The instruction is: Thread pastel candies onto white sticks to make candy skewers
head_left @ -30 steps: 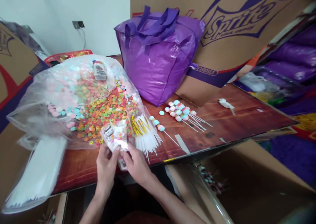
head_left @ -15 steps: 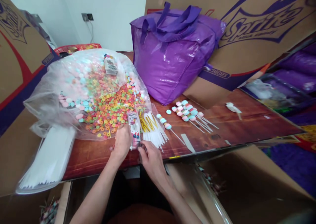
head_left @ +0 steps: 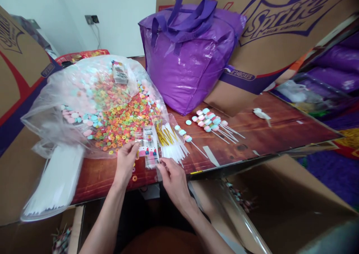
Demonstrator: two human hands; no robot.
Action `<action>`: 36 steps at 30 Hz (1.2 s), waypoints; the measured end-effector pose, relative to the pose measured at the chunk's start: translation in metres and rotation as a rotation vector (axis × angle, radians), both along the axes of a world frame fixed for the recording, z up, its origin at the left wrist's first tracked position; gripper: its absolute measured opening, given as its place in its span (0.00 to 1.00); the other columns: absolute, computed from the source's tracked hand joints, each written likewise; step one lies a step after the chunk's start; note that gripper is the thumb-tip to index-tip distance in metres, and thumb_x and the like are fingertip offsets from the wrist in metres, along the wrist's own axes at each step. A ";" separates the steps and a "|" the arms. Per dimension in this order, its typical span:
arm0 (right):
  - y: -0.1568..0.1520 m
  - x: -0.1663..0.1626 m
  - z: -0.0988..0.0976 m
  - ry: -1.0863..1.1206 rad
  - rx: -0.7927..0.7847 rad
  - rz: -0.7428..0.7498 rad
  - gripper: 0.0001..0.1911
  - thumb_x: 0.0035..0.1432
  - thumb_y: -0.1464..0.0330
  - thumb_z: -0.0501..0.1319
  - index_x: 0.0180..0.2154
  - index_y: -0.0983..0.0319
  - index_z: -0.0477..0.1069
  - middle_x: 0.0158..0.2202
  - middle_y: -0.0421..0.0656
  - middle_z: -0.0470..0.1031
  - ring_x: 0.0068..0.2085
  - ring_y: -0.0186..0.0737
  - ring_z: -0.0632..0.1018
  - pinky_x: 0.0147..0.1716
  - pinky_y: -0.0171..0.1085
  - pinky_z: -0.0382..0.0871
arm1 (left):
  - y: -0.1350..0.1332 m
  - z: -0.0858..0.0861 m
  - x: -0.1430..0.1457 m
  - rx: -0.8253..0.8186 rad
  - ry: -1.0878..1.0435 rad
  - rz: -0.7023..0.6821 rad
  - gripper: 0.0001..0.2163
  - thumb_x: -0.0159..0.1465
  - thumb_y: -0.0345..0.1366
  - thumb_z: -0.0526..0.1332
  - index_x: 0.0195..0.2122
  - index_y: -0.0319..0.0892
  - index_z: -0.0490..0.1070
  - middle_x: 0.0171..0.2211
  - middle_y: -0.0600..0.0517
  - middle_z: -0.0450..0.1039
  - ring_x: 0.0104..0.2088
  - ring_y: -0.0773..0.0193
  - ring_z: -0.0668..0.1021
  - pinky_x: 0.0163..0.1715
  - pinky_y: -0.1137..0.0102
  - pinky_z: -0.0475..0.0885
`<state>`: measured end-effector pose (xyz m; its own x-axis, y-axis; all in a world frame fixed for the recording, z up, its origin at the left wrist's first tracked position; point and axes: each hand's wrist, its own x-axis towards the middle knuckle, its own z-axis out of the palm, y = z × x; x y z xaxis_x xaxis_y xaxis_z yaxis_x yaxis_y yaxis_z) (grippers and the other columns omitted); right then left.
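My left hand (head_left: 125,162) pinches the edge of a clear plastic bag (head_left: 142,150) with a coloured print. Beneath and beside it lies a stack of printed clear bags (head_left: 149,134). To the right of the stack, my right hand (head_left: 174,177) has its thumb and fingers pinched together; what they hold is too small to make out. Several orange gummy rings (head_left: 134,178) lie by my left fingers. Gold twist ties (head_left: 164,132) rest on white sticks (head_left: 177,153) just beyond my right hand. A candy skewer (head_left: 183,134) lies to their right.
A big clear bag (head_left: 39,108) of coloured candies (head_left: 120,123) spreads at left, near a bundle of white sticks (head_left: 54,183). Finished-looking candy skewers (head_left: 210,120) lie at right. Behind stand a purple bag (head_left: 190,67) and a cardboard box (head_left: 269,56). The table's front edge runs below my hands.
My left hand has shifted left and a little down, drawing a clear printed bag away from the stack. My right hand has hardly moved. The whole view has shifted slightly.
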<state>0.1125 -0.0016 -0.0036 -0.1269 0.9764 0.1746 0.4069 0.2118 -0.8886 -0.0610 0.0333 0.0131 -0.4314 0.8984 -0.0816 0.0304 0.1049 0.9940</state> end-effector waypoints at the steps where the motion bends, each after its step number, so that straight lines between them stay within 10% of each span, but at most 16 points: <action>1: 0.001 -0.004 0.003 0.083 -0.058 -0.005 0.13 0.66 0.63 0.56 0.44 0.63 0.75 0.38 0.47 0.78 0.37 0.42 0.78 0.39 0.38 0.70 | -0.003 0.002 0.004 -0.005 -0.207 -0.004 0.10 0.55 0.43 0.70 0.31 0.41 0.79 0.26 0.53 0.75 0.26 0.68 0.72 0.29 0.73 0.67; 7: 0.009 -0.030 0.011 0.681 -0.362 -0.042 0.11 0.56 0.61 0.66 0.36 0.62 0.75 0.28 0.39 0.74 0.29 0.36 0.72 0.30 0.34 0.67 | -0.027 0.014 0.041 0.001 -0.763 0.008 0.13 0.45 0.38 0.78 0.29 0.40 0.80 0.31 0.53 0.79 0.33 0.69 0.77 0.38 0.74 0.73; 11: 0.012 -0.017 0.010 0.682 -0.384 -0.083 0.12 0.55 0.62 0.66 0.26 0.62 0.70 0.20 0.33 0.62 0.23 0.30 0.61 0.23 0.32 0.56 | -0.031 0.013 0.045 -0.102 -0.882 -0.056 0.13 0.46 0.38 0.78 0.31 0.40 0.81 0.37 0.49 0.81 0.39 0.63 0.80 0.42 0.69 0.76; 15: 0.010 0.009 0.012 0.503 -0.338 0.063 0.17 0.58 0.62 0.64 0.22 0.62 0.64 0.21 0.33 0.59 0.25 0.30 0.60 0.25 0.32 0.54 | -0.026 0.009 0.049 -0.119 -0.823 0.018 0.14 0.41 0.35 0.80 0.27 0.39 0.80 0.30 0.51 0.81 0.33 0.65 0.81 0.38 0.70 0.77; 36: 0.008 0.027 -0.001 0.600 -0.249 -0.229 0.22 0.63 0.56 0.61 0.23 0.60 0.58 0.23 0.34 0.54 0.26 0.30 0.56 0.24 0.31 0.53 | -0.030 0.003 0.089 0.073 -0.554 0.197 0.13 0.49 0.43 0.76 0.28 0.40 0.78 0.27 0.55 0.78 0.28 0.71 0.75 0.32 0.76 0.73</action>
<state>0.1399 0.0065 -0.0048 0.1361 0.9872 -0.0830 -0.1608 -0.0607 -0.9851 0.0280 0.0034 0.0159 -0.5018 0.8173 -0.2833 -0.5083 -0.0136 0.8611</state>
